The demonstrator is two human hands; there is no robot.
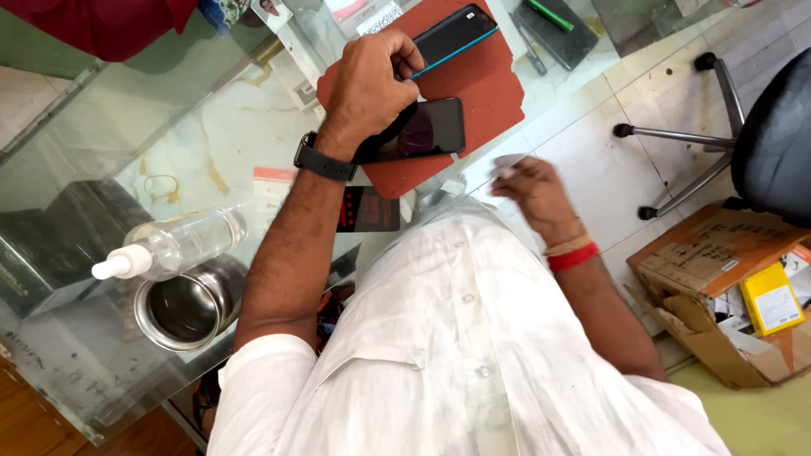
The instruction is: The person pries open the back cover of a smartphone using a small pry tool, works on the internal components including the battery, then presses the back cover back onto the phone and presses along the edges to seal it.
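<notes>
My left hand [367, 84], with a black watch on the wrist, grips the near end of a black phone with a blue edge [460, 29] and holds it tilted over a red mat [486, 89]. A second black phone [427, 128] lies flat on the mat, just below that hand. My right hand [536, 190], with a red band on the wrist, is blurred at the glass table's edge [211, 127], its fingers curled. Something small and pale shows at its fingertips, but I cannot tell what it is.
A clear spray bottle [182, 241] lies beside a steel cup [186, 304] at the near left. A green pen rests on a black pad [557, 29] beyond the mat. On the floor to the right are an office chair [760, 127] and an open cardboard box [718, 279] holding a yellow packet [770, 297].
</notes>
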